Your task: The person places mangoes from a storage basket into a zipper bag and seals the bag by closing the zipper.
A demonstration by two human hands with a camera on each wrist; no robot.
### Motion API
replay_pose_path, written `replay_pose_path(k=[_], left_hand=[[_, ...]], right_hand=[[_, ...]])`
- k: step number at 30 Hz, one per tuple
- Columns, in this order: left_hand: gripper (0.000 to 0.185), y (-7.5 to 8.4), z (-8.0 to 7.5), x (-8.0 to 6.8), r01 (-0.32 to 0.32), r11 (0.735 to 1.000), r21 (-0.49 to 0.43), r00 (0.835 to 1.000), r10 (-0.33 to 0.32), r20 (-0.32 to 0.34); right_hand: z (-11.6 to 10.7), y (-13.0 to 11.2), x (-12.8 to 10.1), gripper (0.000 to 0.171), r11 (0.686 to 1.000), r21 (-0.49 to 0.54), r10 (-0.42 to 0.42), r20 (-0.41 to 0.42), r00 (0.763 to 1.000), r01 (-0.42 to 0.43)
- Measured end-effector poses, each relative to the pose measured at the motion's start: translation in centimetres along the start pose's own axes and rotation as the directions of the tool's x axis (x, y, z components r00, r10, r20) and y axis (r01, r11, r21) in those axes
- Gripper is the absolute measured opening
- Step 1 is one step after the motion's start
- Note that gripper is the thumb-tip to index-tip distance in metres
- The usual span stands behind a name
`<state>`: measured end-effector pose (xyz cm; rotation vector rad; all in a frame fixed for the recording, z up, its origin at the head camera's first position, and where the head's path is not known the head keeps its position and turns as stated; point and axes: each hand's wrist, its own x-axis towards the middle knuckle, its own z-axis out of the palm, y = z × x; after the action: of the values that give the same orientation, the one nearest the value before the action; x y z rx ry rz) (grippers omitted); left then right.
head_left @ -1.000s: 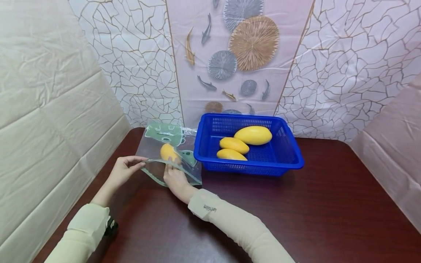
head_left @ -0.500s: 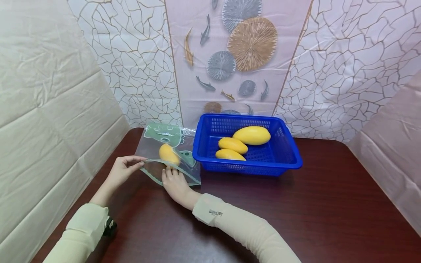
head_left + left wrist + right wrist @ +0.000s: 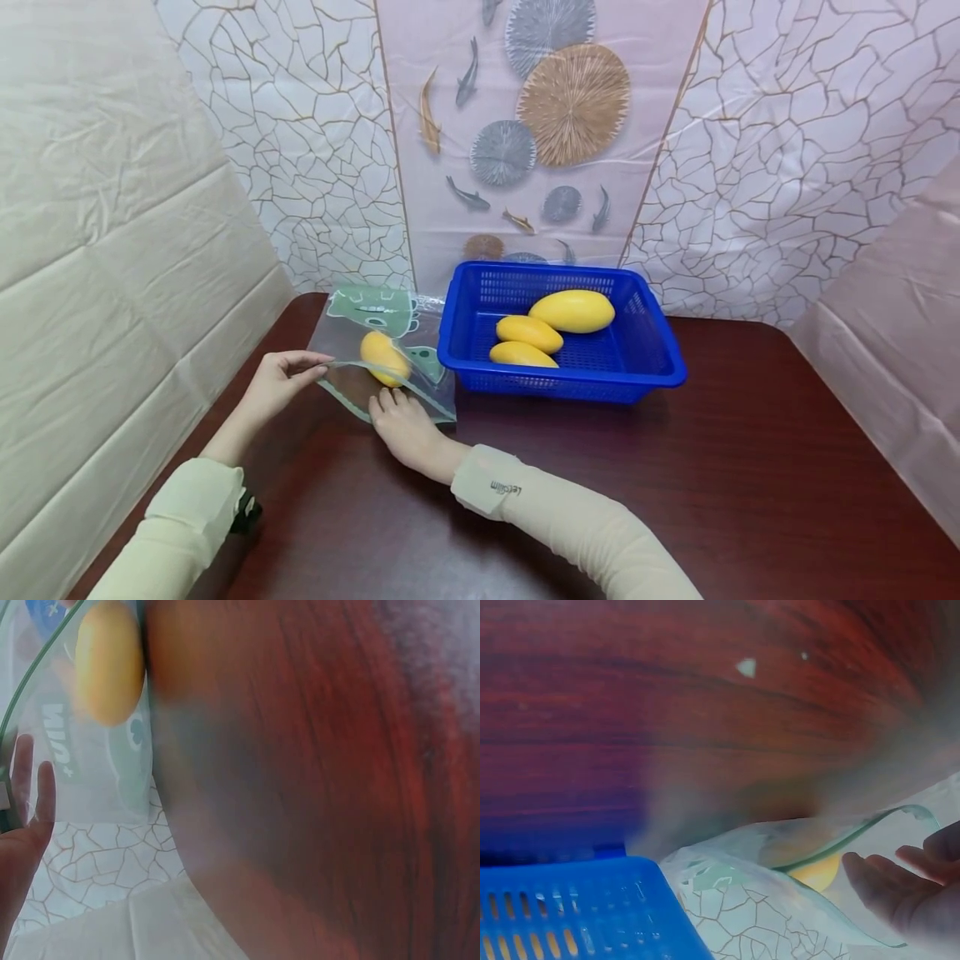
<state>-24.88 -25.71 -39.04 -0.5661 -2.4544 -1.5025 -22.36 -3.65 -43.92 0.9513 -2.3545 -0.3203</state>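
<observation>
A: Where's the bag (image 3: 378, 354)?
B: On the counter (image 3: 675, 483) beside the basket (image 3: 660, 367), mango (image 3: 384, 357) inside. Left hand (image 3: 279, 385) pinches its rim; right hand (image 3: 405, 425) rests spread, flat.
A: Handling?
B: Probably limp, slippery film; best held by the rim.

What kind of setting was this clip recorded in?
Probably a staged recording booth rather than a real kitchen: creased printed sheeting hangs on all sides of a dark wooden table, which carries only a blue basket of mangoes and a clear bag.

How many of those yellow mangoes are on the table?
4. Three lie in the blue basket: a large mango and two smaller ones. The fourth mango is inside the clear bag. None looks hidden.
</observation>
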Motion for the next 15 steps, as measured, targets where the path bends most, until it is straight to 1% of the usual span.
replay_pose_path(k=[3, 6, 9, 11, 15], left_hand=[[0.02, -0.8, -0.2, 0.4, -0.001, 1.0, 0.011, 1.0, 0.001, 0.009], [0.02, -1.0, -0.2, 0.5, -0.002, 1.0, 0.016, 1.0, 0.002, 0.013], [0.021, -1.0, -0.2, 0.4, -0.006, 1.0, 0.017, 1.0, 0.006, 0.008], [0.021, -1.0, -0.3, 0.2, -0.006, 1.0, 0.008, 1.0, 0.006, 0.008], [0.021, -1.2, -0.2, -0.1, -0.005, 1.0, -0.004, 1.0, 0.005, 0.015]], right_hand=[[-0.2, 0.4, -0.2, 0.028, 0.999, 0.05, -0.019, 0.011, 1.0, 0.019], [-0.4, 0.9, -0.4, 0.028, 0.995, 0.088, -0.053, 0.024, 0.998, 0.05], [-0.7, 1.3, -0.7, 0.025, 0.991, 0.105, -0.081, 0.016, 0.997, 0.079], [-0.8, 1.4, -1.0, 0.02, 0.988, 0.136, -0.08, 0.008, 0.997, 0.078], [-0.9, 1.6, -1.6, 0.012, 0.971, 0.233, -0.046, 0.001, 0.999, 0.044]])
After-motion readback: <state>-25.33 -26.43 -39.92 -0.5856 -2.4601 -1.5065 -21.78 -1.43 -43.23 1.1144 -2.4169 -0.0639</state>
